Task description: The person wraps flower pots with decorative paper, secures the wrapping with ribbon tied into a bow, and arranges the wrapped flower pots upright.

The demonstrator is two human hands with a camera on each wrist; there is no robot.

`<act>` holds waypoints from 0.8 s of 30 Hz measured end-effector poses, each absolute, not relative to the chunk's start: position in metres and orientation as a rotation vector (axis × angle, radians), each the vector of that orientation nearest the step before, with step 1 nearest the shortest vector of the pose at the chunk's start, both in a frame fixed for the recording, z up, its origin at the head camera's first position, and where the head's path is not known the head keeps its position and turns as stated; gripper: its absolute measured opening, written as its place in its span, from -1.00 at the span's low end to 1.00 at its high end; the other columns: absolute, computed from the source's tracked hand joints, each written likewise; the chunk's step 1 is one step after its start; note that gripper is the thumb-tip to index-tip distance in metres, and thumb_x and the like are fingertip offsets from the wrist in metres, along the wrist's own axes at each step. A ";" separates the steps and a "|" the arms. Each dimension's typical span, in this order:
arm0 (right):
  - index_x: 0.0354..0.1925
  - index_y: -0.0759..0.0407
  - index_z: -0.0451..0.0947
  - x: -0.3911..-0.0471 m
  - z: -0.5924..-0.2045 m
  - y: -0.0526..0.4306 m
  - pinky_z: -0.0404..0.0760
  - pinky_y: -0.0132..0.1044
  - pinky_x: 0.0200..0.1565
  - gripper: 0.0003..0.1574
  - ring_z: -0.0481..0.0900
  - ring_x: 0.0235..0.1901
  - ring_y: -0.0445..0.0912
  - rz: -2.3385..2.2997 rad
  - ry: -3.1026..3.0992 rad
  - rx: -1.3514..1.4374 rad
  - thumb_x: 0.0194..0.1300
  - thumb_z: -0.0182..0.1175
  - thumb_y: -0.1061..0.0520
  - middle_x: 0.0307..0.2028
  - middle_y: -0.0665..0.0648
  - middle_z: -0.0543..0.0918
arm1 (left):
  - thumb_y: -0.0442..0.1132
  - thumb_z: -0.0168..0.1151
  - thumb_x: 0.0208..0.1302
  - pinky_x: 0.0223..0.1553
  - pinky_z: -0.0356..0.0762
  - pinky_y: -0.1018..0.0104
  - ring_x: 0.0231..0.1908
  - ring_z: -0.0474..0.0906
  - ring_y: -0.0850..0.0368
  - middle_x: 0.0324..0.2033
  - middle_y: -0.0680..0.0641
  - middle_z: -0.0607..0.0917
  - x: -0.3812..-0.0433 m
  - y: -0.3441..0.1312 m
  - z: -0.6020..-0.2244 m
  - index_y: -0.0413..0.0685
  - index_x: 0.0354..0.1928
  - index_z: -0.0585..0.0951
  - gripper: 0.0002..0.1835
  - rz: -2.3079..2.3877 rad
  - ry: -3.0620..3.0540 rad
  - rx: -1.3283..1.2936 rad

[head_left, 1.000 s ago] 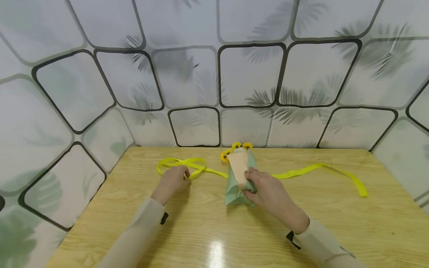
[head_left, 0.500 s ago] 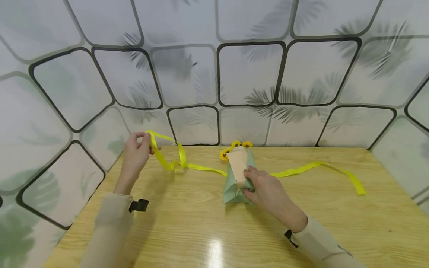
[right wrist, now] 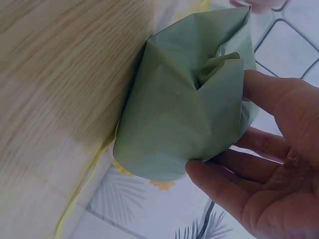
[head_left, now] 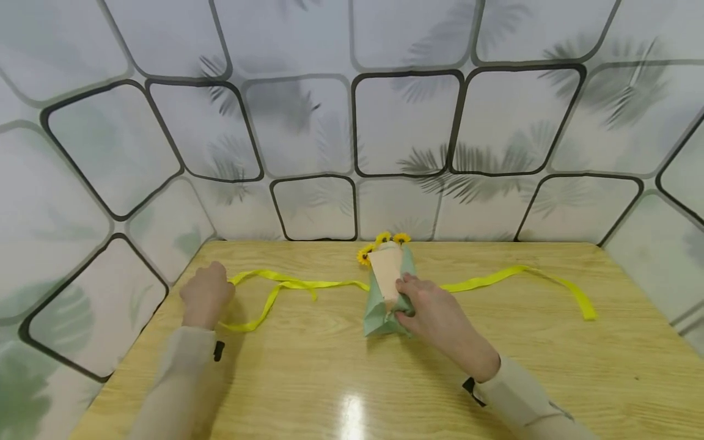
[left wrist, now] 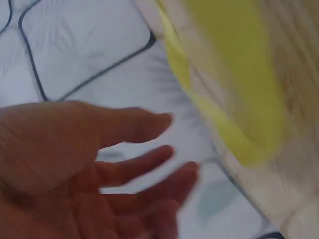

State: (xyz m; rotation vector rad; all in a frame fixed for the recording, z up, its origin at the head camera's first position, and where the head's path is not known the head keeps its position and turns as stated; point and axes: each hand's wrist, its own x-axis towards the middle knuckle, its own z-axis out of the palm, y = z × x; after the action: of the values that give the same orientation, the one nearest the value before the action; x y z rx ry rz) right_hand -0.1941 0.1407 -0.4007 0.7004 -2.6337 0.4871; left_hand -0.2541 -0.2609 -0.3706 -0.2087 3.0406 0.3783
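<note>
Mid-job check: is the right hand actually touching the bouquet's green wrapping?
Touching. The right wrist view shows it plainly: the right hand has its fingertips against the green wrapping, with no gap between.

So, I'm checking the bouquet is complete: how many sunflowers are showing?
3, in the head view: the left sunflower sits lowest, at the upper left edge of the bouquet; the middle sunflower and right sunflower are at its top. More may be hidden inside.

I see the left hand lowered, its grip released. The yellow ribbon now spreads further left.
</note>
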 end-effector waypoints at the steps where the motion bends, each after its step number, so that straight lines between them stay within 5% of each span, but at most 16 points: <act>1: 0.05 0.35 0.67 -0.194 -0.401 0.140 0.75 -0.02 -0.01 -0.36 0.70 0.14 0.20 0.489 -2.632 0.705 -0.01 0.63 0.17 0.07 0.35 0.73 | -0.35 0.01 0.38 -0.34 0.59 -0.15 -0.34 0.60 -0.24 -0.22 -0.42 0.64 -0.256 -0.254 -0.373 -0.42 -0.06 0.52 -0.76 0.396 3.084 -0.160; 5: 0.04 0.36 0.67 -0.193 -0.400 0.139 0.74 -0.02 0.01 -0.36 0.70 0.14 0.19 0.495 -2.619 0.710 -0.02 0.63 0.19 0.05 0.36 0.74 | -0.29 0.16 0.45 -0.22 0.70 -0.11 -0.12 0.70 -0.26 -0.02 -0.36 0.73 -0.271 -0.220 -0.382 -0.30 0.07 0.65 -0.72 0.488 3.155 0.190; 9: 0.04 0.35 0.67 -0.194 -0.399 0.138 0.74 -0.02 0.01 -0.36 0.69 0.15 0.18 0.510 -2.626 0.707 -0.01 0.63 0.19 0.06 0.35 0.73 | -0.13 0.25 0.47 -0.11 0.71 -0.02 -0.12 0.72 -0.15 -0.08 -0.26 0.78 -0.284 -0.191 -0.397 -0.23 -0.01 0.72 -0.70 0.496 3.095 0.424; 18: 0.07 0.35 0.66 -0.193 -0.399 0.137 0.72 0.00 0.05 -0.34 0.68 0.17 0.19 0.507 -2.665 0.693 0.01 0.62 0.15 0.10 0.37 0.71 | -0.40 0.24 0.37 -0.24 0.70 0.06 -0.26 0.71 -0.03 -0.24 -0.17 0.80 -0.288 -0.178 -0.412 -0.18 -0.23 0.76 -0.87 0.461 3.121 0.427; 24: 0.06 0.35 0.67 -0.192 -0.399 0.139 0.74 -0.01 0.02 -0.36 0.69 0.15 0.19 0.510 -2.658 0.684 0.00 0.62 0.17 0.08 0.37 0.72 | -0.24 0.28 0.44 -0.25 0.68 0.10 -0.32 0.70 -0.01 -0.28 -0.16 0.79 -0.293 -0.175 -0.397 -0.16 -0.17 0.75 -0.85 0.849 3.199 0.361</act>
State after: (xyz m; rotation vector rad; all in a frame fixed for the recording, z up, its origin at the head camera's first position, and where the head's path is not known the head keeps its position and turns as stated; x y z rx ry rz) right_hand -0.1924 0.1392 -0.3990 0.6845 -2.6575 0.5101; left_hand -0.2931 -0.1753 -0.3967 0.3610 3.1993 0.8491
